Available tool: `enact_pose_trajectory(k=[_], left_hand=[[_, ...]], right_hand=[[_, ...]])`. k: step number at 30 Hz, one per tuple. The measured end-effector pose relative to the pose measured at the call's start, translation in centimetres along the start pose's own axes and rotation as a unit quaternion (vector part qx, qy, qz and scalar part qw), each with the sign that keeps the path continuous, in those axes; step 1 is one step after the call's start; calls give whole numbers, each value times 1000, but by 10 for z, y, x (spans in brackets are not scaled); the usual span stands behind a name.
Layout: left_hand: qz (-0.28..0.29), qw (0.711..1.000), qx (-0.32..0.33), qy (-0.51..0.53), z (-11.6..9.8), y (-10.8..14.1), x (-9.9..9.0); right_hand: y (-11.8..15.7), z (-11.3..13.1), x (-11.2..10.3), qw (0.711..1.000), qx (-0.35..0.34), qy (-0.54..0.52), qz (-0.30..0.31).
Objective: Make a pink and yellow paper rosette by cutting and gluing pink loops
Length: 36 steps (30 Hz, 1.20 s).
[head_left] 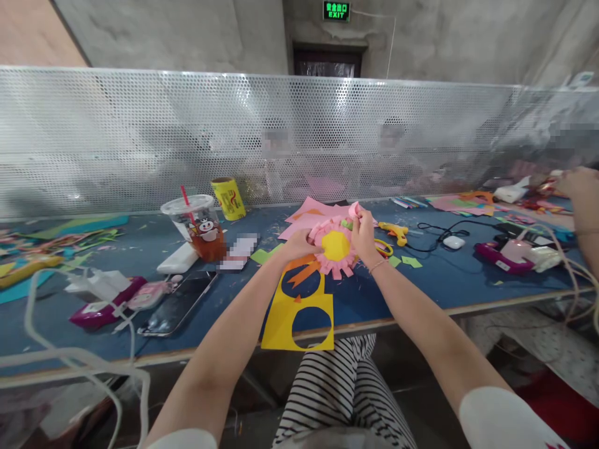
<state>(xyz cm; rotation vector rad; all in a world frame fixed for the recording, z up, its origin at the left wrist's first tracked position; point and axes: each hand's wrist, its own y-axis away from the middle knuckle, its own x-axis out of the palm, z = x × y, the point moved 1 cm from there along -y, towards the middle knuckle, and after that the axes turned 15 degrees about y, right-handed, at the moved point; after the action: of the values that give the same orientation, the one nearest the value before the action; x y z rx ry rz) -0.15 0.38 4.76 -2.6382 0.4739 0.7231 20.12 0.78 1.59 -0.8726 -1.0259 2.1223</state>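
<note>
A paper flower with a yellow centre and pink fringed petals is held up over the table, between my hands. My left hand is closed on its left edge. At its upper right, my right hand pinches a curled pink paper strip; whether the strip is joined to the flower, I cannot tell. Below the flower lies a yellow sheet with round holes cut out, its front overhanging the table edge. Orange paper pieces rest on that sheet. Pink paper sheets lie behind my hands.
Left stand a drink cup with a red straw and a yellow roll; a phone lies nearer. A yellow glue gun and a white mouse lie right. Behind runs a perforated metal divider. Another person's arm reaches in, far right.
</note>
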Motion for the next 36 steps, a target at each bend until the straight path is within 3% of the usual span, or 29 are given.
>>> enact_pose_trajectory(k=[3, 6, 11, 16, 27, 32, 36], left_hand=[[-51, 998, 11, -35, -5, 1, 1], [-126, 983, 89, -102, -9, 3, 1], [-207, 907, 264, -254, -13, 12, -1], [-197, 869, 338, -303, -9, 16, -6], [-202, 873, 325, -302, 7, 11, -14], [-193, 868, 333, -313, 7, 10, -13], [-185, 868, 337, -313, 6, 10, -11]], right_hand=[[-5, 2, -6, 999, -21, 23, -31], [-11, 10, -22, 994, -38, 41, -97], [-18, 26, -52, 982, -102, 51, -148], [-15, 35, -58, 980, -185, 31, -70], [-3, 45, -42, 935, -314, 32, 164], [-1, 46, -34, 924, -316, 23, 216], [1, 47, -31, 933, -263, -12, 243]])
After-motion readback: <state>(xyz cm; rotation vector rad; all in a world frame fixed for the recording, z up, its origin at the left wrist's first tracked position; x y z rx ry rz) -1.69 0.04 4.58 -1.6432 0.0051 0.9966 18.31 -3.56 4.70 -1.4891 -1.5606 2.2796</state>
